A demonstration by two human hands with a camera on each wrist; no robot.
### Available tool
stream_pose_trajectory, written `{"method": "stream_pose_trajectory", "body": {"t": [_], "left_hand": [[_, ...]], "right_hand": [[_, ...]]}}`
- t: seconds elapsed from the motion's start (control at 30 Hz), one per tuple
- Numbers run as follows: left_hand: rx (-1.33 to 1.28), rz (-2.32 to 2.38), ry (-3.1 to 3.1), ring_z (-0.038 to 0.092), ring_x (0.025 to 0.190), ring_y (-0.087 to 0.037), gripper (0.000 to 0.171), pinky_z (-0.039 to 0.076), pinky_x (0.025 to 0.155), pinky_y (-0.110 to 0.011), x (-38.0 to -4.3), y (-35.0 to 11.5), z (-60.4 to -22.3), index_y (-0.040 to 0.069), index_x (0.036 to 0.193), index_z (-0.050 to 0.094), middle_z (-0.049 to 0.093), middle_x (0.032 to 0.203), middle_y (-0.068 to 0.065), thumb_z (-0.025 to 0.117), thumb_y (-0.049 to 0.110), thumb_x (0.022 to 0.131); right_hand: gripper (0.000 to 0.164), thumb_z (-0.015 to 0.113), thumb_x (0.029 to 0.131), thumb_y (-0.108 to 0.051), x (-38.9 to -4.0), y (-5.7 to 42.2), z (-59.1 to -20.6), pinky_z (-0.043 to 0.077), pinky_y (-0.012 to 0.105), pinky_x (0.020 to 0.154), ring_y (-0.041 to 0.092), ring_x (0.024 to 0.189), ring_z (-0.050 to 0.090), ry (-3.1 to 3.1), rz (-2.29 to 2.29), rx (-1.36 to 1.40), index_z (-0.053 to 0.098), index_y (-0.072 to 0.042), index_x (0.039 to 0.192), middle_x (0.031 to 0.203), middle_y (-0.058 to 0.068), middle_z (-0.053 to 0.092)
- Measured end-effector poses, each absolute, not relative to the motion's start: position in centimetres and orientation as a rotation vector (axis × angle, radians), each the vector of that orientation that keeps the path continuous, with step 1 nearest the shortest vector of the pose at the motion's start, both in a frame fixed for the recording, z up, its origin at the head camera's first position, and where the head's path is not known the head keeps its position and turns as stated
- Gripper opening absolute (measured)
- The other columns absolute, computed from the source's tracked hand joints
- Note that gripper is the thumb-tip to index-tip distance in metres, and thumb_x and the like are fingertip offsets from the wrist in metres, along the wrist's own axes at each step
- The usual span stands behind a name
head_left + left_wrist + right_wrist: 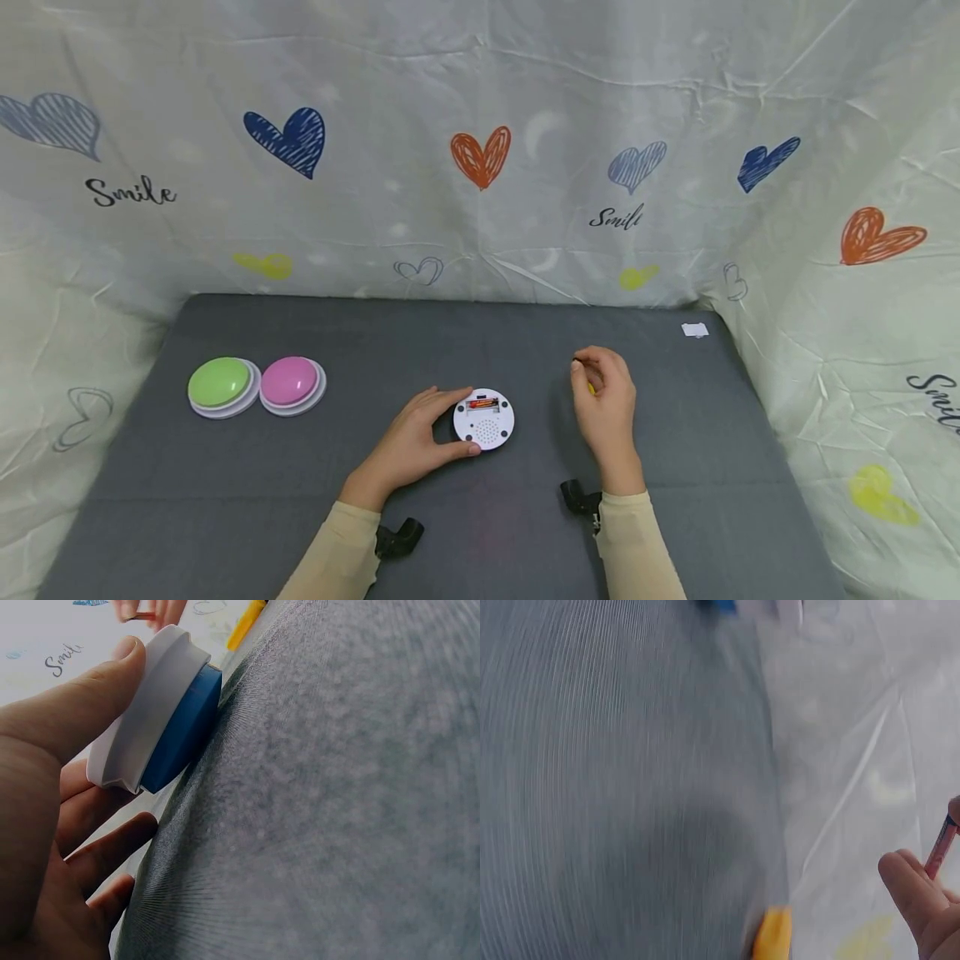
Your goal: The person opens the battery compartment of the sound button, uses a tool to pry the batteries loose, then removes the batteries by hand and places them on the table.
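My left hand [411,440] grips a round white push-button device [487,432] by its rim, thumb on one side and fingers on the other. Its underside faces up, and in the left wrist view the blue button [184,731] points down toward the table. One red battery [482,403] lies in the uncovered battery compartment. To the right of the device, my right hand [609,408] is raised over the table and pinches a second red battery [942,847]. A yellow object [772,936] on the table is mostly hidden behind that hand in the head view.
Two more push buttons, one green [218,382] and one pink [289,381], stand side by side at the left of the grey table [480,533]. A small white scrap [694,330] lies at the back right corner. A printed cloth [480,75] hangs behind the table.
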State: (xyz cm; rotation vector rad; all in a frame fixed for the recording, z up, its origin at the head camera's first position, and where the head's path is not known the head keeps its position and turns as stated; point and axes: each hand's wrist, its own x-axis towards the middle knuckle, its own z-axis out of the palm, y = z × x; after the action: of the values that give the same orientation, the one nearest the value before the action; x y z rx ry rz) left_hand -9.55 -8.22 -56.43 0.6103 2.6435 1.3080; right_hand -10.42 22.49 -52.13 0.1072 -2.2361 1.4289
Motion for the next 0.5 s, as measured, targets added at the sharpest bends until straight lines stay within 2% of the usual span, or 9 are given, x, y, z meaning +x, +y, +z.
{"method": "stream_pose_trajectory", "body": {"t": [0.13, 0.27, 0.5], "left_hand": [[0.609, 1.312, 2.646, 0.035, 0.159, -0.043, 0.091, 0.032, 0.125, -0.068, -9.5, -8.4, -56.4, 0.028, 0.161, 0.058, 0.058, 0.160, 0.002, 0.095, 0.055, 0.083], [0.612, 1.317, 2.647, 0.037, 0.159, -0.043, 0.090, 0.033, 0.125, -0.067, -9.4, -8.5, -56.4, 0.030, 0.161, 0.058, 0.059, 0.159, 0.003, 0.094, 0.055, 0.083], [0.605, 1.315, 2.632, 0.035, 0.160, -0.042, 0.089, 0.033, 0.125, -0.067, -9.5, -8.4, -56.3, 0.031, 0.161, 0.057, 0.059, 0.159, 0.003, 0.094, 0.056, 0.084]], "right_hand": [[0.014, 0.072, 0.105, -0.001, -10.4, 24.7, -52.4, 0.062, 0.041, 0.100, 0.031, 0.115, 0.072, -2.296, 1.293, 0.053, 0.076, 0.001, 0.118, 0.123, 0.017, 0.070], [0.016, 0.076, 0.101, -0.001, -10.2, 27.5, -52.6, 0.057, 0.058, 0.103, 0.037, 0.117, 0.071, -2.348, 1.100, -0.037, 0.079, -0.001, 0.117, 0.119, 0.016, 0.075], [0.014, 0.076, 0.098, -0.002, -10.1, 32.7, -53.3, 0.056, 0.060, 0.095, 0.042, 0.111, 0.071, -2.415, 0.873, -0.183, 0.081, -0.001, 0.111, 0.115, 0.018, 0.076]]}}
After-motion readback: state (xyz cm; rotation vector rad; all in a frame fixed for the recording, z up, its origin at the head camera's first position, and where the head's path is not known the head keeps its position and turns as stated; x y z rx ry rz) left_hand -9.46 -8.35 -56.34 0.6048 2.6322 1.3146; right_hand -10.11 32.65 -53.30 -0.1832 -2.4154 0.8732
